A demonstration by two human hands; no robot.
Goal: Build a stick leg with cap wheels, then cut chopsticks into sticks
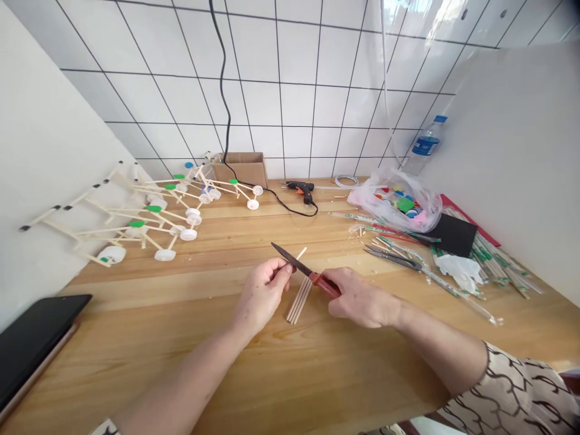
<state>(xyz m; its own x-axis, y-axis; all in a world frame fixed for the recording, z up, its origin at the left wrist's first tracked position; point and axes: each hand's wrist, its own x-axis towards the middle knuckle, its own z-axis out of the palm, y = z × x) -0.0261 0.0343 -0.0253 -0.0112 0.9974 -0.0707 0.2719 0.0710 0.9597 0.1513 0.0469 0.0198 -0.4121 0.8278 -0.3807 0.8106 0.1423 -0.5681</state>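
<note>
My right hand (357, 297) is closed around the red handle of a knife (326, 284). The dark blade points up and left, its middle close to the fingertips of my left hand (265, 293). A thin wooden stick (301, 253) is pinched in my left hand, and its tip shows just behind the blade. Beneath the knife several thin wooden sticks (299, 304) lie side by side on the wooden table (217, 350), between my two hands.
Stick-built models with white wheels (165, 255) stand at the left, above a black tablet (40, 332). Behind are a cardboard box (247, 169) and a glue gun (301, 188). Rightward lie a plastic bag (385, 211), scissors (394, 258), wrapped sticks (493, 260) and a bottle (425, 148).
</note>
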